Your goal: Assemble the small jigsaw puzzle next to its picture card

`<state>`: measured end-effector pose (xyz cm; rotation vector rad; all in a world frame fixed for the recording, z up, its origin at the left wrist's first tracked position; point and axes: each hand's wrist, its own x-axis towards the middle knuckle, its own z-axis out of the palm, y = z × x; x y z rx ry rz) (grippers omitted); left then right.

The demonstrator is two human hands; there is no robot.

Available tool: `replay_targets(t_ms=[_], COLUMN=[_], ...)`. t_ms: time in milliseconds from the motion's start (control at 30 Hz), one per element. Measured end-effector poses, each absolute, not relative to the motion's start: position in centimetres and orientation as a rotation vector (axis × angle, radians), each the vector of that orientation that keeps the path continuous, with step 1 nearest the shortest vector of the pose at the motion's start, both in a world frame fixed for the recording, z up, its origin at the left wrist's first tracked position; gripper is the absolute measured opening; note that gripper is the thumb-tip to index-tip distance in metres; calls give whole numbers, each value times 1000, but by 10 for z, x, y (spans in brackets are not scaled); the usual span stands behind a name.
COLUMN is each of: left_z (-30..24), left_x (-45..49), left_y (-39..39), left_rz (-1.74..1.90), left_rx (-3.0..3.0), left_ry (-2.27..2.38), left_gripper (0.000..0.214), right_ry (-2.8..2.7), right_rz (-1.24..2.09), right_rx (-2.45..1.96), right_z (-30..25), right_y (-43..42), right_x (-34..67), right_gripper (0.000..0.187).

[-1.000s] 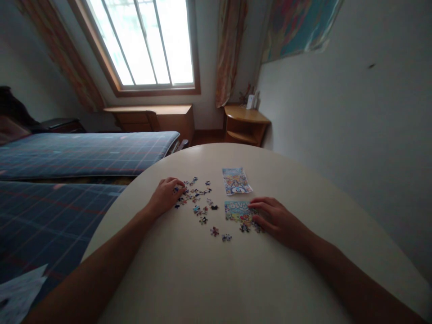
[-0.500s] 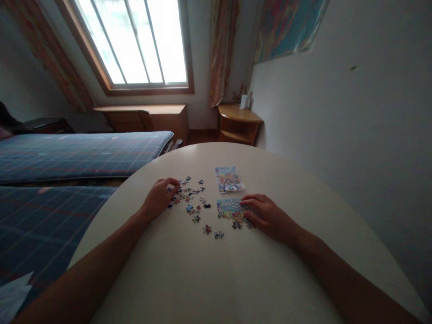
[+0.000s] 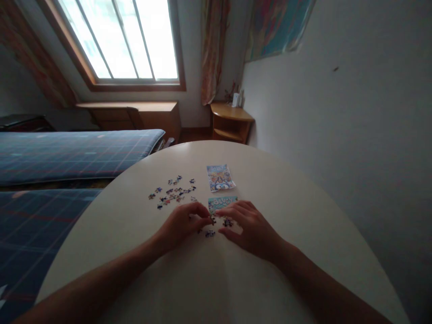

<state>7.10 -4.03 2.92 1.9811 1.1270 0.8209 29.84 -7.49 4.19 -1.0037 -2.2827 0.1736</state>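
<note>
My left hand (image 3: pixel 185 221) pinches a small jigsaw piece (image 3: pixel 213 219) between thumb and forefinger, at the lower left edge of the joined jigsaw section (image 3: pixel 222 200). That section has a teal top with large pale lettering. My right hand (image 3: pixel 253 227) rests palm down over its right and lower side, thumb apart from the fingers, covering part of it. A dark patterned piece (image 3: pixel 227 221) shows beneath the right fingers. Just below lies a loose piece (image 3: pixel 209 233). Several more loose pieces (image 3: pixel 173 195) are scattered to the left.
Behind the joined section lies a printed picture sheet (image 3: pixel 220 177) with a blue cartoon face. All this is on a round cream table (image 3: pixel 189 288). A plaid-covered bed (image 3: pixel 77 153) stands to the left, a white wall (image 3: pixel 320 126) to the right, and a corner shelf (image 3: pixel 232 110) beyond.
My left hand has moved right, from the scattered pieces to the joined section, now with a piece in its pinch. My right hand has shifted slightly left. The view has turned a little right.
</note>
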Motion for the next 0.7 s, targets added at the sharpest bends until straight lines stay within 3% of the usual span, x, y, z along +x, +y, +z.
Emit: replay_targets(t_ms=[400,700], left_z=[32,31], left_x=[76,63], left_y=[-48,-45], left_rz=[781,433], left_rx=[2053,2743], left_ry=[1025,667], left_gripper=[11,55], right_ry=[-2332,-2434], right_rz=[204,318], right_rx=[-1012,-1095], right_z=[43,49], right_y=[-74,-67], right_x=[297,330], right_gripper=[19,26])
